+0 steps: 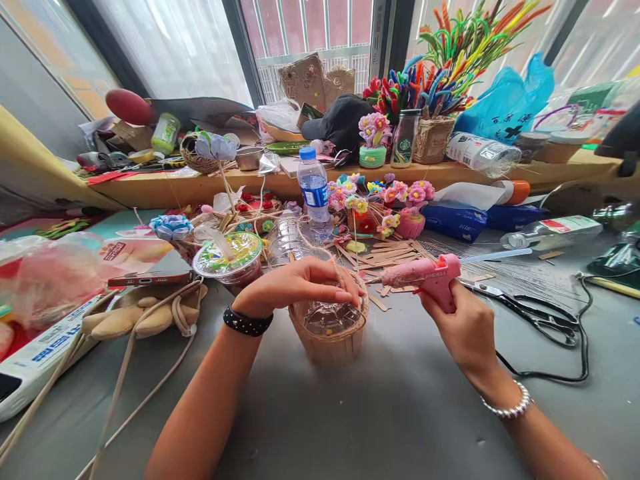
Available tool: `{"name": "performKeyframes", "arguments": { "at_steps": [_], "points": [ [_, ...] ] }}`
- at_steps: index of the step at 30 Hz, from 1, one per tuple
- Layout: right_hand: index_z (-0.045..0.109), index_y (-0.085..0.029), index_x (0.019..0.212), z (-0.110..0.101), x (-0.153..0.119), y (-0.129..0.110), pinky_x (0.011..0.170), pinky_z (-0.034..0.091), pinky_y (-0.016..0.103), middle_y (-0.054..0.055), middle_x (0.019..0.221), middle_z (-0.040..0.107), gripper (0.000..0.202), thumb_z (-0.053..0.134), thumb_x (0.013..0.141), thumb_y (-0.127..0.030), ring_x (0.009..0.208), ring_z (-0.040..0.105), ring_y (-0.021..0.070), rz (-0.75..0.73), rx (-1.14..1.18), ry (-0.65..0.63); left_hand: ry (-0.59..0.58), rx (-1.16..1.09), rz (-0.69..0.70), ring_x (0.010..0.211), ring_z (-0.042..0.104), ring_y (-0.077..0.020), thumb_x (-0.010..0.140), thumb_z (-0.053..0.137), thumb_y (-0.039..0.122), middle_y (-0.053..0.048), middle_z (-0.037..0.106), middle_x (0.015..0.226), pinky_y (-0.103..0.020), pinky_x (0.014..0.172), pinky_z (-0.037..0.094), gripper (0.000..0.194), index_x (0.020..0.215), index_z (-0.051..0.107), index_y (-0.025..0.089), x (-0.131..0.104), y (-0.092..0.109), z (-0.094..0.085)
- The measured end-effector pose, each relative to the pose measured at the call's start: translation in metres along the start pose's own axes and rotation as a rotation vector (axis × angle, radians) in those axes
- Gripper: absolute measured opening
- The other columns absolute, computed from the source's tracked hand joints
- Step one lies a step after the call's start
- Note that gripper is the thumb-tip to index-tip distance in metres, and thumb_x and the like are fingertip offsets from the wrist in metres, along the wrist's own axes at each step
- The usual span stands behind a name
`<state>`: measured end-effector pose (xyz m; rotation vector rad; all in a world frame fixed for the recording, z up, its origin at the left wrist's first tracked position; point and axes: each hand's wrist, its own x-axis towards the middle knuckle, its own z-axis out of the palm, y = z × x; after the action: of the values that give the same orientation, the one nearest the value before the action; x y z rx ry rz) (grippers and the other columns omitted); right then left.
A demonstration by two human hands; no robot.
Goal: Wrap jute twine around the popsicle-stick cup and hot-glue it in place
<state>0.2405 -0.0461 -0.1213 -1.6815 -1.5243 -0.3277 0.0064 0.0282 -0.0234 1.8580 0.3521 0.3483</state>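
Observation:
A small container (327,348) with wooden slats round its side and twine along its rim stands on the grey table; clear plastic shows inside it. My left hand (310,283), with a black studded band at the wrist, reaches over its top, fingers closed on the twine (365,310) at the rim. My right hand (465,327) is wrapped round the handle of a pink glue gun (425,272). The gun's nozzle points left, close to my left fingertips, and a clear glue stick (500,255) sticks out of its back.
Behind the container are loose wooden sticks (395,257), a blue-capped bottle (315,193) and fuzzy flowers (350,193). Black scissors (540,313) and a black cable (583,347) lie right. A lidded cup (229,260), a phone (150,279) and a strapped bag (145,313) are left.

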Motion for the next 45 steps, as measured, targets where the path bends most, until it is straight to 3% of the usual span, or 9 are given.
{"name": "performKeyframes", "arguments": {
  "at_steps": [8,15,24,27,31,37,41,43,45],
  "points": [
    [0.038,-0.021,0.058,0.001,0.004,-0.005,0.043,0.025,0.022,-0.004,0.046,0.038,0.030,0.048,0.074,-0.045,0.040,0.030,0.0095,0.099,0.030,-0.083,-0.007,0.030,-0.022,0.092,0.055,-0.0182,0.080,0.051,0.014,-0.006,0.062,0.085,-0.033,0.087,0.039,0.012,0.079,0.062,0.011,-0.001,0.000,0.000],
    [0.044,-0.020,0.063,0.003,0.011,-0.011,0.045,0.030,0.023,-0.001,0.049,0.047,0.042,0.046,0.067,-0.062,0.043,0.038,0.0116,0.329,0.099,-0.225,0.001,0.034,0.004,0.091,0.055,-0.0174,0.080,0.051,0.014,-0.006,0.062,0.084,-0.032,0.088,0.039,0.012,0.078,0.063,0.011,-0.001,0.000,0.001],
    [0.051,-0.017,0.079,-0.018,0.019,0.027,0.048,0.036,0.026,0.006,0.067,0.059,0.049,0.050,0.060,-0.063,0.052,0.051,0.0166,0.554,0.017,-0.441,0.003,0.039,-0.003,0.095,0.054,-0.0179,0.080,0.050,0.013,-0.006,0.063,0.085,-0.032,0.090,0.038,0.013,0.081,0.063,0.011,-0.001,0.001,0.002],
    [0.051,-0.017,0.077,-0.027,0.020,0.041,0.048,0.037,0.027,0.004,0.063,0.059,0.049,0.047,0.061,-0.063,0.048,0.052,0.0160,0.624,-0.033,-0.575,-0.003,0.034,0.010,0.095,0.055,-0.0175,0.080,0.050,0.012,-0.006,0.063,0.085,-0.032,0.091,0.036,0.013,0.082,0.063,0.011,-0.001,0.001,0.002],
    [0.051,-0.019,0.066,-0.033,0.024,0.054,0.048,0.036,0.028,0.003,0.059,0.059,0.043,0.049,0.059,-0.062,0.048,0.052,0.0171,0.524,-0.159,-0.777,0.008,0.059,0.004,0.094,0.056,-0.0161,0.080,0.051,0.014,-0.005,0.064,0.086,-0.030,0.095,0.032,0.013,0.081,0.064,0.012,0.000,0.002,0.003],
    [0.057,-0.020,0.064,-0.032,0.025,0.063,0.052,0.039,0.029,0.004,0.067,0.063,0.042,0.052,0.058,-0.061,0.060,0.056,0.0207,0.420,-0.206,-0.834,0.021,0.065,-0.008,0.091,0.056,-0.0164,0.079,0.051,0.012,-0.005,0.064,0.084,-0.030,0.088,0.038,0.014,0.081,0.065,0.012,0.000,0.004,0.006],
    [0.061,-0.019,0.071,-0.034,0.024,0.062,0.048,0.038,0.028,0.004,0.057,0.061,0.052,0.049,0.057,-0.068,0.051,0.055,0.0196,0.459,-0.175,-0.935,0.042,0.087,-0.023,0.090,0.056,-0.0165,0.079,0.051,0.014,-0.005,0.064,0.085,-0.030,0.086,0.040,0.014,0.081,0.065,0.011,0.000,0.005,0.007],
    [0.063,-0.019,0.075,-0.037,0.024,0.059,0.047,0.037,0.028,0.004,0.056,0.060,0.055,0.046,0.058,-0.069,0.050,0.055,0.0199,0.515,-0.181,-0.908,0.067,0.110,-0.049,0.090,0.056,-0.0168,0.079,0.052,0.017,-0.006,0.064,0.086,-0.029,0.085,0.040,0.014,0.082,0.065,0.011,0.000,0.005,0.007],
    [0.064,-0.020,0.074,-0.041,0.026,0.052,0.049,0.038,0.029,0.006,0.067,0.063,0.051,0.047,0.060,-0.067,0.058,0.057,0.0214,0.498,-0.174,-0.762,0.101,0.135,-0.085,0.090,0.056,-0.0171,0.079,0.054,0.020,-0.006,0.064,0.087,-0.030,0.084,0.041,0.015,0.082,0.065,0.011,0.000,0.005,0.008]
  ]
}}
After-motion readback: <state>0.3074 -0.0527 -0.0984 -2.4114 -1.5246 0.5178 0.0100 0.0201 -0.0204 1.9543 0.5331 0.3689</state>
